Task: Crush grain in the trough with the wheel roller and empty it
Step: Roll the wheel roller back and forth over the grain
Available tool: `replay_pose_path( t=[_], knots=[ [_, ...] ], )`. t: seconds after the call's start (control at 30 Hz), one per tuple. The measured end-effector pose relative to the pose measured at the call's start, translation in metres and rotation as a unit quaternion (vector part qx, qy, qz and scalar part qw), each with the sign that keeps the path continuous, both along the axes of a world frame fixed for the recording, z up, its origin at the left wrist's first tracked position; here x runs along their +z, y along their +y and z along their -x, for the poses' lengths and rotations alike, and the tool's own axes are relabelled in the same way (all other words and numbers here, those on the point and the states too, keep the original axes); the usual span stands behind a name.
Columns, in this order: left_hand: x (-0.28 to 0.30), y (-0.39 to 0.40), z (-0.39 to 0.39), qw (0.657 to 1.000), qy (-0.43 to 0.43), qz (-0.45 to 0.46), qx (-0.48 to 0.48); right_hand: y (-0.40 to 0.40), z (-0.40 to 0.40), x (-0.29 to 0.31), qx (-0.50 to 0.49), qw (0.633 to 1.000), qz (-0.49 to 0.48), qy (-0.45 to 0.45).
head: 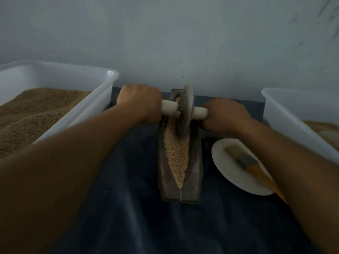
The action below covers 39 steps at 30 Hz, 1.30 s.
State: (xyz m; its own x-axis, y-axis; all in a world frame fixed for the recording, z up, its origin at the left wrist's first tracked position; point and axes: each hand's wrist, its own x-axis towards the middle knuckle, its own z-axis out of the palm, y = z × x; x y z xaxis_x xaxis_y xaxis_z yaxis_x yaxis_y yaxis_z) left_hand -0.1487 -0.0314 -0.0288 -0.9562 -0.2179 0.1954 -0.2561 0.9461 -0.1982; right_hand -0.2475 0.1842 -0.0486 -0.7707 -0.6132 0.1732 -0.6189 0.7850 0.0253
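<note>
A long dark boat-shaped trough (180, 193) lies lengthwise on the dark blue cloth in front of me, with pale grain (177, 154) heaped along its groove. A grey wheel roller (185, 110) stands on edge in the far half of the trough, sunk into the grain. Its pale axle handle sticks out on both sides. My left hand (140, 103) grips the left end of the handle, and my right hand (225, 116) grips the right end.
A white bin (102, 96) full of brown grain stands at the left. A second white bin (286, 114) stands at the right. A white plate (229, 171) with a yellow-handled brush (251, 164) sits right of the trough. A wall rises just behind.
</note>
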Motion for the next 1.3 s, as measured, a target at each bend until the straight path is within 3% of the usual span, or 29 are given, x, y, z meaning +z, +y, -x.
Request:
replay_pose_path(
  t=[0.27,0.43,0.77,0.9,1.03,1.3],
  knots=[
    [0.005,-0.010,0.008,0.989,-0.094,-0.110,0.016,-0.024,0.025,0.022,-0.011,0.994,-0.091,-0.059],
    [0.000,-0.013,0.004,0.985,-0.087,-0.144,0.026,-0.029,0.026,0.027,-0.014,0.993,-0.109,-0.047],
    [-0.010,0.004,-0.025,0.994,0.001,-0.103,0.033,-0.006,0.002,0.010,0.057,0.992,-0.019,0.109],
    [-0.008,0.016,-0.035,0.998,0.034,-0.021,0.040,0.006,-0.014,-0.008,0.063,0.990,0.054,0.116],
    [-0.010,0.023,-0.047,0.997,0.069,-0.002,0.021,0.013,-0.032,-0.019,0.038,0.986,0.090,0.134],
    [-0.048,0.014,-0.078,0.964,0.252,-0.017,-0.083,0.017,-0.081,-0.015,0.021,0.963,0.088,0.253]
  ],
)
